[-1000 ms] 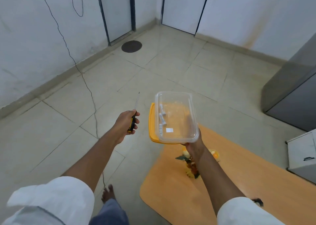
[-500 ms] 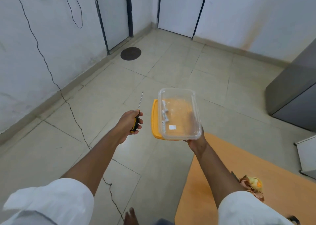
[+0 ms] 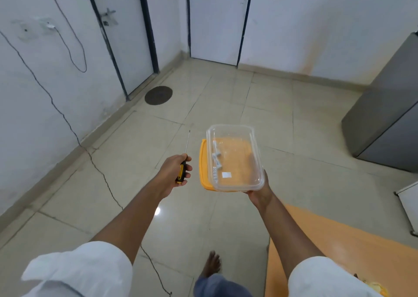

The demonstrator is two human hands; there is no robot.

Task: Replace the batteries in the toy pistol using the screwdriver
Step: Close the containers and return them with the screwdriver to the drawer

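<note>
I judge the job barely begun: my left hand [image 3: 175, 173] grips the yellow-and-black-handled screwdriver [image 3: 183, 161], my right hand [image 3: 260, 191] holds the clear plastic tub [image 3: 235, 158] of small grey batteries [image 3: 216, 158] (pistol mostly out of frame, nothing unscrewed).

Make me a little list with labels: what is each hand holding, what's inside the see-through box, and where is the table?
left hand: grips the screwdriver by its black and yellow handle, shaft pointing away
right hand: holds the clear box from below, with a yellow lid under it
inside the box: small grey batteries
table: orange, at lower right
toy pistol: only a scrap at the bottom right corner, cannot tell
</note>
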